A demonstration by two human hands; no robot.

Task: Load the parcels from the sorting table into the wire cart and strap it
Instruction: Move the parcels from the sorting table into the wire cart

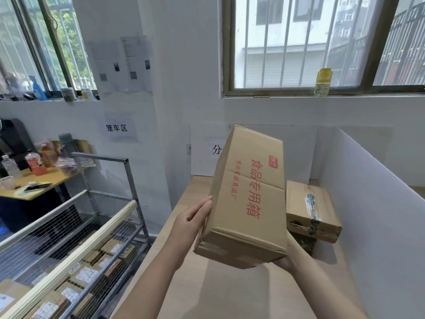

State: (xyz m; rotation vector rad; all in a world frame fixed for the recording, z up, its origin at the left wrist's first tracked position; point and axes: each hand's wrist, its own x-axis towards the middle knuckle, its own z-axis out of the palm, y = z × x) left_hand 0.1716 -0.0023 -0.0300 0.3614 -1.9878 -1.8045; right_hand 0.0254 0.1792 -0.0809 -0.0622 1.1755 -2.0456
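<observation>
The left hand (193,224) lies flat against the left side of the box (248,192), fingers straight and pressed to the cardboard. The right hand (285,259) is under the box's near right corner. Only its palm and wrist show, so I cannot tell how its fingers lie. The hands are apart with the box between them. The box is held off the table (230,291), over its middle, tilted with the far end raised. It is printed with red characters.

The table has a pale wooden top. A second box (308,208), taped and scuffed, sits toward the far right corner on top of something dark (303,244) that I cannot identify. A white partition (379,226) runs along the table's right edge.

Just off the left edge stands the cart (128,180), with cream rails over wire mesh. Labelled parcels (87,275) lie inside it, seen through the wires and cut off at the frame's lower left.

A sign (116,128) on the white wall reads 笼车区. Another sheet (216,149) behind the box shows only one character. Above is a barred window (299,42) with a yellow bottle (323,82) on its sill. At far left a desk (34,187) holds bottles and clutter too blurred to name.
</observation>
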